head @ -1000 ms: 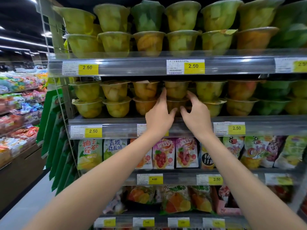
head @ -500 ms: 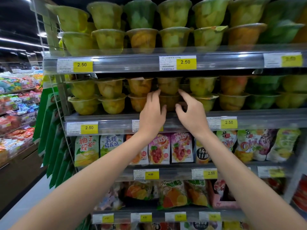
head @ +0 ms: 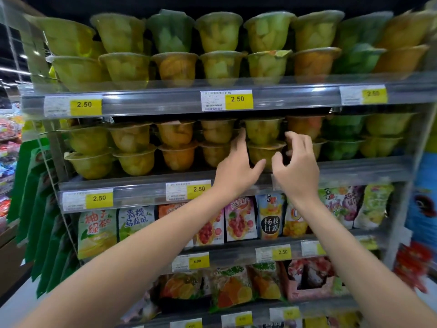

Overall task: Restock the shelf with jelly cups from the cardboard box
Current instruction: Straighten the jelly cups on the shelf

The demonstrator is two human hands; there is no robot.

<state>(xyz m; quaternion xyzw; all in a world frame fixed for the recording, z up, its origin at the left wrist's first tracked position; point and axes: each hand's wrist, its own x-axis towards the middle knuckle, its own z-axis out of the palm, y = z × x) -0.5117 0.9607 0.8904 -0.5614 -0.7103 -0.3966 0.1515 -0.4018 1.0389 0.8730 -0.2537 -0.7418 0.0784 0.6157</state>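
Both hands have shifted right along the middle shelf (head: 354,168) to a yellow-green jelly cup stack (head: 263,143). The left hand (head: 236,166) lies open against it; the right hand (head: 295,166), fingers curled, grips nothing. Straightening continues; the cardboard box is unseen.

Two bare forearms enter from the bottom edge, both uncovered from below the elbow to the wrist; no sleeve, cuff or glove shows anywhere on them. Bare left hand (head: 236,170): no ring, watch, band or bracelet visible on hand or wrist. Bare right hand (head: 298,170): same, wrist plain, nothing worn. Nails look short and unpainted, though motion blur softens the fingertips. Forearms are slim and smooth, no marks, tattoos or plasters that can be made out. Nothing else of the person is in view: no torso, shoulders or clothing.
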